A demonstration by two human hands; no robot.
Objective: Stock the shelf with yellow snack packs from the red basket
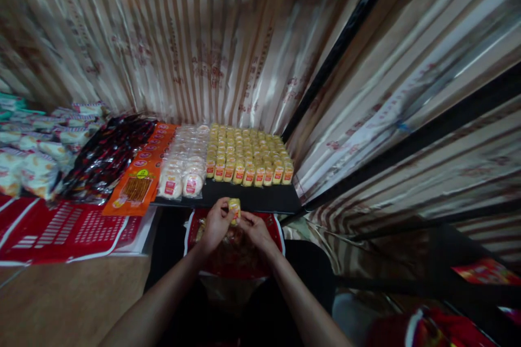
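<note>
My left hand point(215, 225) and my right hand point(254, 229) meet over an open red bag point(273, 229) in front of me. Together they pinch one small yellow snack packet point(235, 210), its top sticking up between the fingers. Just beyond, on a black shelf board point(260, 198), stand rows of the same yellow snack packets point(248, 154). Beside those lie round white rice-cracker packets point(184, 165).
Left of the crackers lie orange packets point(140, 179), dark red-black packets point(108, 157) and white-yellow bags point(36, 154). A red printed sheet point(61, 230) covers the shelf front above a wooden surface point(69, 303). Striped foil sheeting point(203, 38) and black frame bars point(345, 38) close the back and right.
</note>
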